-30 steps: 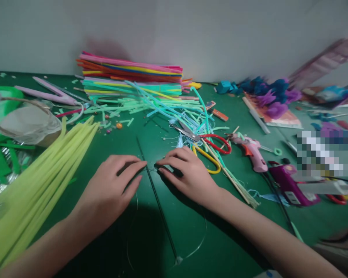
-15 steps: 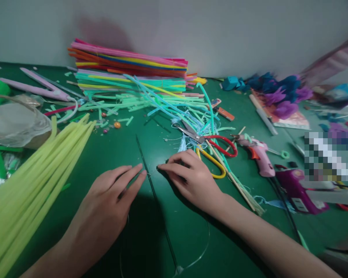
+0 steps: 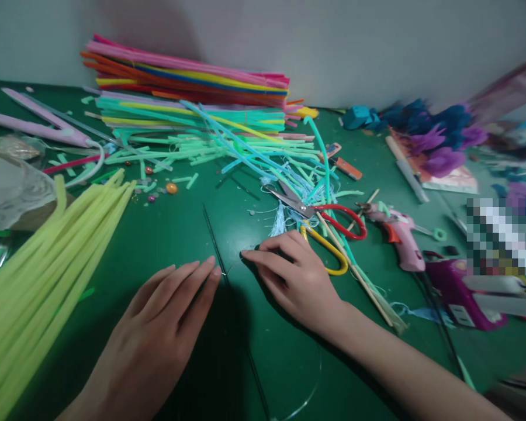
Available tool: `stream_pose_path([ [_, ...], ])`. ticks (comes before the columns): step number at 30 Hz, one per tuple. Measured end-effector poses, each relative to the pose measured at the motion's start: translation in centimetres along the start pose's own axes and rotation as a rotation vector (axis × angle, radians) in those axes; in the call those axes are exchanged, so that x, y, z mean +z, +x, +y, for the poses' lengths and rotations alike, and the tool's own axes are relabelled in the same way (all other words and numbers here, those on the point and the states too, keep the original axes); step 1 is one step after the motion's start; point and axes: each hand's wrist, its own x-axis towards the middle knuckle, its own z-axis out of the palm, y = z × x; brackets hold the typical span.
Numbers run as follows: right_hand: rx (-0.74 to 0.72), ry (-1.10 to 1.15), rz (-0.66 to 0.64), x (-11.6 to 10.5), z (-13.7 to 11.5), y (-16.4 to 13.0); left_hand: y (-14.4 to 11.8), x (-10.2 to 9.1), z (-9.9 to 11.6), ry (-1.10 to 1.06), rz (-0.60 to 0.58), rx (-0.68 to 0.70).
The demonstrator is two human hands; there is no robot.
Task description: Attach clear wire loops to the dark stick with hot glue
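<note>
My left hand [image 3: 158, 327] is low over the table, its thumb and fingers closed on a short bit of clear thread [image 3: 223, 273] at the tips. Across from it, my right hand [image 3: 296, 283] pinches with thumb and forefinger; a fine strand seems to run into that pinch, and something dark shows at the fingertip. Between the hands a thin black wire [image 3: 212, 228] lies lengthwise on the table, passing close to the left fingertips. A loop of the clear line [image 3: 313, 390] curves out below my right wrist toward the wire's near end.
Red-and-yellow-handled scissors [image 3: 307, 210] lie beyond my right hand on blue tassels [image 3: 279, 219]. A pink glue gun [image 3: 405, 240] rests at right. Yellow-green pipe cleaners [image 3: 56, 280] fill the left; coloured bundles [image 3: 188, 73] lie by the wall. Loose beads [image 3: 171, 188] sit nearby.
The view has shifted slightly. My left fingertips have drawn down a little, and a fine strand now shows between the two hands. Both hands keep their pinches.
</note>
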Motion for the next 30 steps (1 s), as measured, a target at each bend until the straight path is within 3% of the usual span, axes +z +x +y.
stream_pose_path([
  [10, 0.029, -0.006, -0.028, -0.1, -0.2, 0.2, -0.6, -0.2, -0.1, 0.049, -0.031, 0.001],
  [14, 0.031, -0.011, -0.030, -0.1, -0.2, 0.2, -0.5, -0.8, 0.8, 0.065, -0.035, 0.023],
  [22, 0.028, -0.020, -0.014, 0.0, -0.3, 0.0, -0.6, 0.0, 4.8, 0.113, -0.078, -0.185],
  [30, -0.019, -0.079, 0.006, 0.1, -0.3, -0.3, -0.1, 0.4, 5.5, 0.087, -0.068, -0.304],
])
